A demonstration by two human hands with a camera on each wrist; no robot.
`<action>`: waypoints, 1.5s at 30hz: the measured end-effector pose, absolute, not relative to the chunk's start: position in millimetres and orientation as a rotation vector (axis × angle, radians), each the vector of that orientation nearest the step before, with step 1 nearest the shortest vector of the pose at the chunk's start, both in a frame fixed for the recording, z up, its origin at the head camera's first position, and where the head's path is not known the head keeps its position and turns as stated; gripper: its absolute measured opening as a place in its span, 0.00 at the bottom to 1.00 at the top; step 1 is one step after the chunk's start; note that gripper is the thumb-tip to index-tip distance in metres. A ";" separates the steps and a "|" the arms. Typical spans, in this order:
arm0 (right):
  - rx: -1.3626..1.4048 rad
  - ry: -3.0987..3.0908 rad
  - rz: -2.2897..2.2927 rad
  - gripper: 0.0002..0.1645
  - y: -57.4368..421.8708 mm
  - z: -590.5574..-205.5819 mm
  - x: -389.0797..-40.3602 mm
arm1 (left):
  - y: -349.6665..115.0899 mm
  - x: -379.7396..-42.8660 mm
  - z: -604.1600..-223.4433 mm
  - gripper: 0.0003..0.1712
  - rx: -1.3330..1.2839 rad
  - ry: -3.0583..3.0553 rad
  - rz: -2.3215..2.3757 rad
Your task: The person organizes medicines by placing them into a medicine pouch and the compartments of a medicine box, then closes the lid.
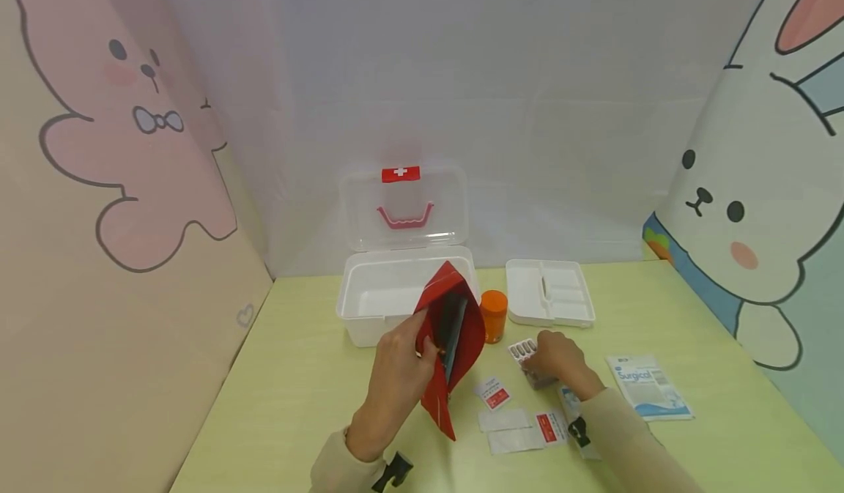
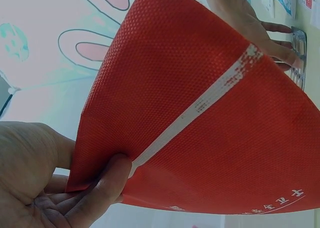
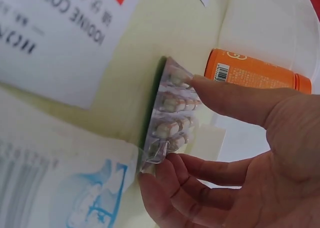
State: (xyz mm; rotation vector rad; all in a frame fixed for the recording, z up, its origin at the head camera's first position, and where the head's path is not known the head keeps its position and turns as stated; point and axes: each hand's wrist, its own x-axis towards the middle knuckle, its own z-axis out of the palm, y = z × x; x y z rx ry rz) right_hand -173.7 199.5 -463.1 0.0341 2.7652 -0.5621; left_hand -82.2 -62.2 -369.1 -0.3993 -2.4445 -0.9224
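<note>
A: Hands?
B: Left hand (image 1: 398,367) pinches the red pouch (image 2: 170,82) by its edge, mouth gaping; right hand (image 1: 562,360) pinches the pill sheet (image 3: 171,112) between thumb and fingers, near the table (image 1: 277,405), contact unclear
A: Risks?
B: Tipping the pouch could spill its grey contents (image 1: 453,332); a slack pinch could drop the sheet
A: Writing?
B: White packet (image 3: 65,57): "IODINE COTT", cut off; flat pack (image 1: 649,388): "Surgical"; orange bottle (image 1: 493,317): print too small; red lid tab (image 1: 401,174): white cross
</note>
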 end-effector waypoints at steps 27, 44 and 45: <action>-0.077 2.900 -0.828 0.11 206.0 -464.5 -169.8 | -67.7 -81.0 -371.3 0.22 -0.384 -2.440 -0.952; -0.228 3.065 -0.982 0.22 210.5 -403.9 -146.1 | -71.6 -81.4 -370.7 0.21 -0.382 -2.412 -0.931; -0.218 3.063 -0.995 0.21 210.7 -399.1 -144.0 | -71.7 -81.3 -370.5 0.21 -0.381 -2.409 -0.931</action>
